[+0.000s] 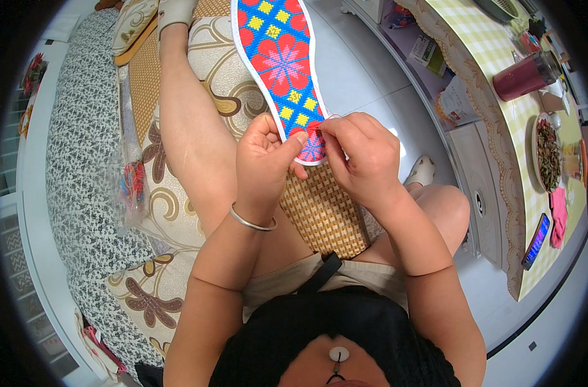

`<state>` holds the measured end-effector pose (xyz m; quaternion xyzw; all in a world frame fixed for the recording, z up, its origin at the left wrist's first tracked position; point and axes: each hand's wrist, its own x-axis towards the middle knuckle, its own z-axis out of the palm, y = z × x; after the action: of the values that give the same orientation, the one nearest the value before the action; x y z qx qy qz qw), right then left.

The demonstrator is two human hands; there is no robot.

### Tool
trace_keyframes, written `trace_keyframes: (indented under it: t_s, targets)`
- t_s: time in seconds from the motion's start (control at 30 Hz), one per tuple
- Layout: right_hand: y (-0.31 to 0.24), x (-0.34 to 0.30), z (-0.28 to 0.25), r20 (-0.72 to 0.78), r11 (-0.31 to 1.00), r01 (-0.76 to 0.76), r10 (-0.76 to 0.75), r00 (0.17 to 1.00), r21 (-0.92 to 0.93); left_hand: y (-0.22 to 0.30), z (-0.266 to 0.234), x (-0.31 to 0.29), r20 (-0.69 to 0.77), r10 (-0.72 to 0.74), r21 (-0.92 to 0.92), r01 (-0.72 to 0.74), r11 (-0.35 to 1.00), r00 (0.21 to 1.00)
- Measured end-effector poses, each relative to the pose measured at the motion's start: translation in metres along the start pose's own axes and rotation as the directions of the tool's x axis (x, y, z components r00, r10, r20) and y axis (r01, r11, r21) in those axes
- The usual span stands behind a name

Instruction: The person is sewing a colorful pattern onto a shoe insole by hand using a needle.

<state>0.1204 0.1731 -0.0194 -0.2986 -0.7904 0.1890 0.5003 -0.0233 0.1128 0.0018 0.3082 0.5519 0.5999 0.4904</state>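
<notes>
Red and blue colour the insole (284,71), both hands (262,151) (366,149) at its near end.

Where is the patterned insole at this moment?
In the head view, the patterned insole is at upper centre, its lower end between the left hand and the right hand.

The insole (283,64) runs off the top edge — whatever the right fingers (331,129) pinch is too small to tell.

Nothing legible here, folks: print on the green-and-white packet (428,54) stays too small, the white packet (458,103) is no clearer, and the phone's (536,241) screen (glowing blue and purple) gives up no words.
</notes>
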Motion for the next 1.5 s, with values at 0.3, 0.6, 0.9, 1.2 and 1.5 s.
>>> trace_keyframes:
  t_s: [0.3, 0.6, 0.9, 1.2, 1.5]
  targets:
    - [-0.003, -0.003, 0.002, -0.016, 1.000, -0.025, 0.025, 1.000, 0.009, -0.003, 0.002, -0.002, 0.003, 0.084, 0.046, -0.084, 0.995, 0.996]
    - [-0.004, -0.003, 0.002, 0.050, 0.950, -0.259, 0.254, 0.966, 0.176, 0.001, 0.002, 0.000, 0.006, 0.005, -0.011, -0.005, 1.000, 1.000]
    - [-0.004, -0.003, 0.002, 0.064, 0.931, -0.295, 0.288, 0.955, 0.215, 0.000, 0.001, 0.000, 0.012, -0.010, -0.050, 0.011, 0.999, 1.000]
    - [-0.004, -0.003, -0.001, 0.066, 0.982, -0.178, 0.174, 0.983, 0.060, -0.005, 0.000, -0.001, 0.002, 0.023, 0.006, -0.023, 1.000, 1.000]
    - [-0.006, -0.008, -0.001, 0.068, 0.994, -0.033, 0.041, 0.997, -0.105, -0.015, 0.009, -0.011, 0.019, 0.175, 0.296, -0.173, 0.940, 0.984]
